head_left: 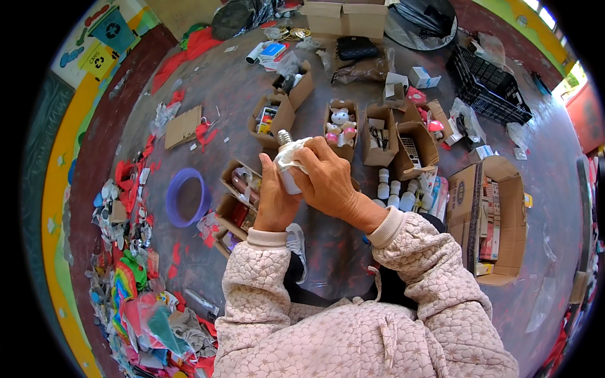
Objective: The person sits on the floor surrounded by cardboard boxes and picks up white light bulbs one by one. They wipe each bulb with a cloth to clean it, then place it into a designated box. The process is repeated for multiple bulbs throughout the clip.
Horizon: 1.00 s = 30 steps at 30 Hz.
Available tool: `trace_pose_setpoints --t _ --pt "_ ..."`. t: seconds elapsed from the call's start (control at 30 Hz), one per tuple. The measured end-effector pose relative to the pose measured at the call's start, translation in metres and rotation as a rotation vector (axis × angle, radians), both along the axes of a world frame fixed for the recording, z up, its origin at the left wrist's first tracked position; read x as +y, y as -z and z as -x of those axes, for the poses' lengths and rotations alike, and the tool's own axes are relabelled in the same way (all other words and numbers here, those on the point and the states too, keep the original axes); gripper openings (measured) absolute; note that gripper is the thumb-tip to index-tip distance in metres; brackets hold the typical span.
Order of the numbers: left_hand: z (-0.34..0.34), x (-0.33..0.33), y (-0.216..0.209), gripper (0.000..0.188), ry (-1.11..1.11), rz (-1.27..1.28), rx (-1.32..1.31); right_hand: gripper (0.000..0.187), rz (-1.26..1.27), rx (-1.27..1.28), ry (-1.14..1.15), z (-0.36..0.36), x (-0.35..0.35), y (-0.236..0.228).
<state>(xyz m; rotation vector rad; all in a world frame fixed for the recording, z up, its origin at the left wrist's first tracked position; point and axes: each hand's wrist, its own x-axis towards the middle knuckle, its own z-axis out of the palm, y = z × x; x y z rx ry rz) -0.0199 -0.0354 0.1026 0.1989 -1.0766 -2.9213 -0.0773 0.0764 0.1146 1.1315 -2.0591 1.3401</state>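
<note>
A white light bulb [289,181] is held upright before me, its metal screw base pointing up and away. My left hand [276,198] is closed round the bulb's body from the left. In my right hand [329,179] a crumpled white cloth [292,153] is pinched against the bulb, just below the screw base. The right fingers cover much of the bulb's right side. Beneath my hands, several white bulbs [407,201] stand on the floor to the right.
Small open boxes surround the spot: one with plush toys [341,120], one with a keypad-like item [411,151]. A purple basin [188,197] sits left, a large carton [467,208] right. A black crate [488,85] stands far right; a mixed pile [148,309] lies lower left.
</note>
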Motion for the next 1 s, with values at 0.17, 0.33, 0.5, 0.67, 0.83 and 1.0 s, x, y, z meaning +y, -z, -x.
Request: trace_pose_setpoints --t 0.17,0.33,0.5,0.67,0.83,1.0 --pt "0.001 -0.015 0.019 0.056 -0.155 0.047 0.0 0.015 -0.001 -0.049 -0.295 -0.005 0.001 -0.009" --pt "-0.003 -0.016 0.011 0.055 -0.15 -0.002 0.04 0.013 0.028 -0.431 -0.425 0.013 0.009 -0.011" --pt "0.002 -0.001 0.012 0.049 -0.23 -0.091 -0.068 0.014 -0.053 -0.295 -0.328 0.002 0.005 -0.008" --pt "0.001 -0.027 0.011 0.044 -0.2 -0.253 -0.065 0.018 -0.287 -0.549 -0.681 0.003 0.013 -0.01" --pt "-0.002 -0.017 -0.002 0.056 -0.305 -0.275 -0.103 0.015 0.258 -1.106 -0.486 0.022 0.022 -0.024" --pt "0.004 0.01 0.014 0.048 -0.136 -0.272 0.016 0.015 0.154 -0.509 -0.005 0.011 0.0 0.0"
